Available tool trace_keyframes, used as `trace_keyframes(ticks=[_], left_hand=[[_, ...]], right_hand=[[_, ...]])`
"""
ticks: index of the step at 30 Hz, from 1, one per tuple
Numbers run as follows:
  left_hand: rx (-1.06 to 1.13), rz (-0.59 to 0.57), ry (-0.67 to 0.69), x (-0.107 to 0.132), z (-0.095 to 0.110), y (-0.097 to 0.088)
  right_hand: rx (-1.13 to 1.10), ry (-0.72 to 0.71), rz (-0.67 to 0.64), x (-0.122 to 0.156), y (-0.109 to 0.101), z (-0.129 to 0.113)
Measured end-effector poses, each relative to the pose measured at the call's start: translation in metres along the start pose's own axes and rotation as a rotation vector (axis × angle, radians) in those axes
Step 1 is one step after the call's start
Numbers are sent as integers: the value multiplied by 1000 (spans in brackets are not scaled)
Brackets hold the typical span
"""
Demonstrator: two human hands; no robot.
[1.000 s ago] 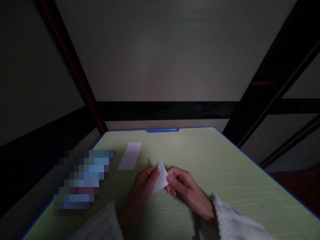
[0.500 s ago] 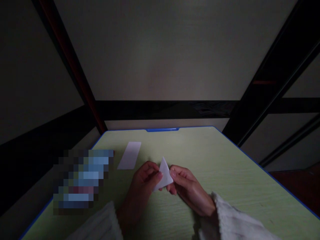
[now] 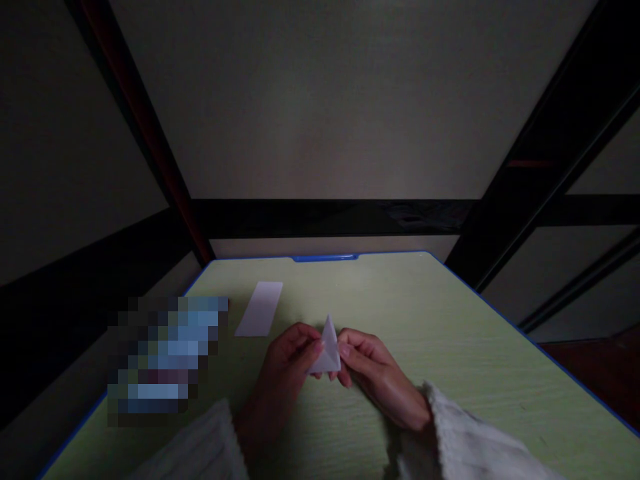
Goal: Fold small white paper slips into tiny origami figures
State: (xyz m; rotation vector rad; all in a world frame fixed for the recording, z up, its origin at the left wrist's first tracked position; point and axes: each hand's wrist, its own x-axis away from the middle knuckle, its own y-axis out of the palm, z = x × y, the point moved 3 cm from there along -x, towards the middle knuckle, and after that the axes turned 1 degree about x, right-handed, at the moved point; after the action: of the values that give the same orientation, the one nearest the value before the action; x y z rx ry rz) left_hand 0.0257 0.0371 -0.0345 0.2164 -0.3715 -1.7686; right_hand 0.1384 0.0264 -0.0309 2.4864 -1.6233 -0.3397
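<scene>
– When we look from the head, where is the folded paper (image 3: pixel 331 357)?
– Between the left fingers (image 3: pixel 313 351) and right fingers (image 3: pixel 349 353), both pinched closed on it. It is probably light and easily creased; better hold softly its edges.

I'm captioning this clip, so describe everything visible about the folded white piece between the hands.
The folded white piece looks like paper: small, roughly triangular, straight-edged, its narrow tip pointing away from the person. Uneven shading suggests a fold near its right side. It is held above the tabletop, the left hand gripping its left side, thumb on top, the right hand at its right edge. The left thumb hides part of it.
</scene>
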Motion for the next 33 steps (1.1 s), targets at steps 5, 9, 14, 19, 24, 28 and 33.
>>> trace_keyframes(ticks=[5,9,14,19,24,28,33], left_hand=[[-33,3,4,-1,1,0],[-165,57,39,-1,2,-5],[-358,30,77,1,4,-2],[-520,-46,97,7,6,3],[-601,5,169,8,9,4],[-564,108,161,4,9,-2],[-471,107,93,-2,2,-8]], right_hand=[[46,2,0,1,2,-4],[116,23,40,0,4,-9],[193,82,166,-2,-1,-7],[178,58,274,-4,-7,-4],[143,68,273,-3,-7,-3],[149,51,267,-1,-9,-1],[212,37,323,-3,-11,-3]])
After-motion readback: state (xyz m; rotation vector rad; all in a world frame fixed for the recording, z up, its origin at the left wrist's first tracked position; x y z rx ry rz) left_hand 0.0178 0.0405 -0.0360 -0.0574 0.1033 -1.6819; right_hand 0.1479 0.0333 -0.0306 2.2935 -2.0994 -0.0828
